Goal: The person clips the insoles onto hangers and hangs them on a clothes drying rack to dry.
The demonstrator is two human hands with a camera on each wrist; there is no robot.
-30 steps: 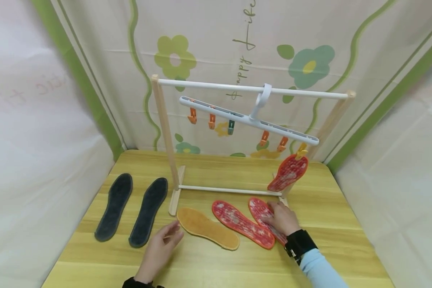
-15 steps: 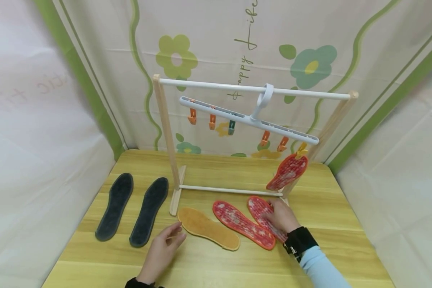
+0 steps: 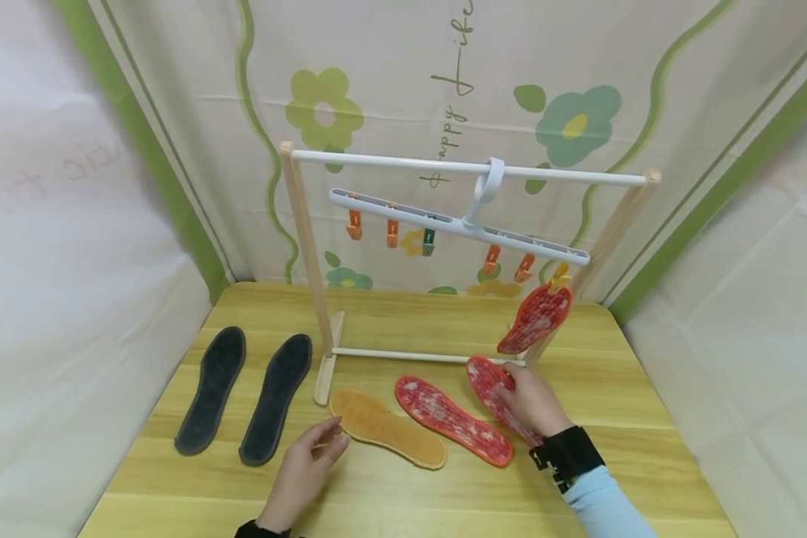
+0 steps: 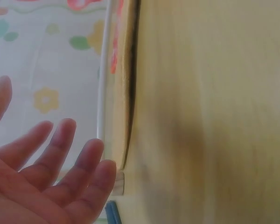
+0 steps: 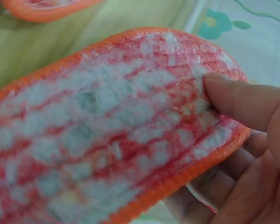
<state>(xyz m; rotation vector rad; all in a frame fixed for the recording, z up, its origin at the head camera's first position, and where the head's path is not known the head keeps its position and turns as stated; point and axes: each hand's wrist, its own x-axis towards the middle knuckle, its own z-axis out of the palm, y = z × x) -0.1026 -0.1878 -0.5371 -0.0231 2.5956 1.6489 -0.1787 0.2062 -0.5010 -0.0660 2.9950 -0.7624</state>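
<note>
My right hand (image 3: 533,397) pinches a red-and-white insole (image 5: 107,116) with an orange stitched edge, thumb on its upper face and fingers beneath, as the right wrist view shows. Left of it on the table lies a second red insole (image 3: 452,420). My left hand (image 3: 305,463) hovers with relaxed fingers beside the near left end of a tan insole (image 3: 386,430), holding nothing. A third red insole (image 3: 536,320) hangs from a yellow clip (image 3: 560,279) at the right end of a pale hanger (image 3: 457,226).
The hanger hooks over the white top bar (image 3: 403,161) of a wooden rack (image 3: 307,246). Several orange clips (image 3: 393,228) and a dark green clip (image 3: 428,239) dangle from it. Two dark insoles (image 3: 210,392) lie at the left. Printed fabric walls (image 3: 403,90) enclose the table.
My right hand has taken hold of the red insole and raised it slightly, shifting it away from the neighbouring one. My left hand has barely moved.
</note>
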